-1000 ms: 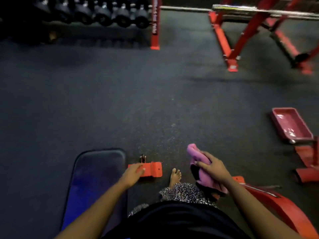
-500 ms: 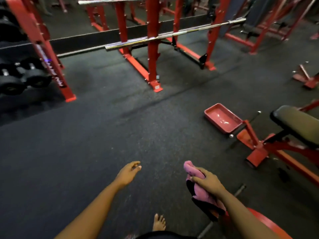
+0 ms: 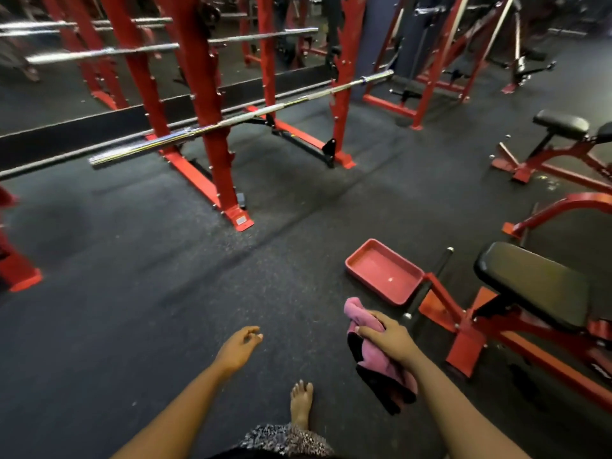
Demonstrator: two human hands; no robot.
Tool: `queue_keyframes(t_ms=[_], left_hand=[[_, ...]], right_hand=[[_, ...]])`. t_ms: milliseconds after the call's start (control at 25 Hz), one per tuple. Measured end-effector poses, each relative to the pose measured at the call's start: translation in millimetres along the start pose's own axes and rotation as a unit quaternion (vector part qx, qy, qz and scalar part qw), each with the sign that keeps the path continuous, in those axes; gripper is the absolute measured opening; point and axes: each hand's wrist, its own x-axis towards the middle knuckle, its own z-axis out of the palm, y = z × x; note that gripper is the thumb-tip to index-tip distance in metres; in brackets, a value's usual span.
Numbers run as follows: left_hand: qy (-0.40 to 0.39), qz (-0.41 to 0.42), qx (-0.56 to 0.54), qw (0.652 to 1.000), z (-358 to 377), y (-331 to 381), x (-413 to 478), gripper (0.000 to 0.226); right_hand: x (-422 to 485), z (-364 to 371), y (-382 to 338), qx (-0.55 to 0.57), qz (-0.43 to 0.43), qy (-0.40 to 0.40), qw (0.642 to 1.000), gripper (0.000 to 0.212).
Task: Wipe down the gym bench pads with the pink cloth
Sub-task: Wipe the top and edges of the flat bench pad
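Observation:
My right hand [image 3: 390, 339] grips the pink cloth [image 3: 359, 318], which is bunched with a dark edge hanging below my wrist. A black bench pad [image 3: 536, 286] on a red frame [image 3: 467, 339] stands to the right of that hand, an arm's reach away and untouched. My left hand [image 3: 238, 347] hovers over the floor with its fingers loosely curled and holds nothing. Farther back on the right sits a second black pad [image 3: 561, 124] on another red frame.
A red tray [image 3: 384, 271] lies on the dark rubber floor just beyond the cloth. A red squat rack [image 3: 215, 150] with a steel barbell [image 3: 238, 119] stands ahead on the left. My bare foot [image 3: 300, 404] is at the bottom centre. More red machines fill the back.
My view has swung up and to the right, off the first bench pad and onto the bench at the right. My left hand let go of the red bracket. The cloth stays in my right hand.

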Motion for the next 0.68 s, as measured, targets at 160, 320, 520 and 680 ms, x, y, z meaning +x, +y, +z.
queue_keyframes(t_ms=[160, 320, 520, 680], left_hand=[[-0.053, 0.025, 0.040, 0.997, 13, 89, 111, 0.041], [-0.090, 0.026, 0.062, 0.994, 28, 169, 190, 0.043], [-0.075, 0.006, 0.041, 0.996, 61, 253, 276, 0.043], [-0.038, -0.004, 0.047, 0.998, 87, 313, 329, 0.042]], right_hand=[[85, -81, 4, 0.007, 0.049, 0.061, 0.997, 0.036], [155, -156, 20, -0.029, 0.062, 0.065, 0.996, 0.042], [272, -235, 42, -0.108, 0.053, 0.004, 0.993, 0.047], [387, -291, 46, -0.155, 0.014, -0.062, 0.986, 0.053]])
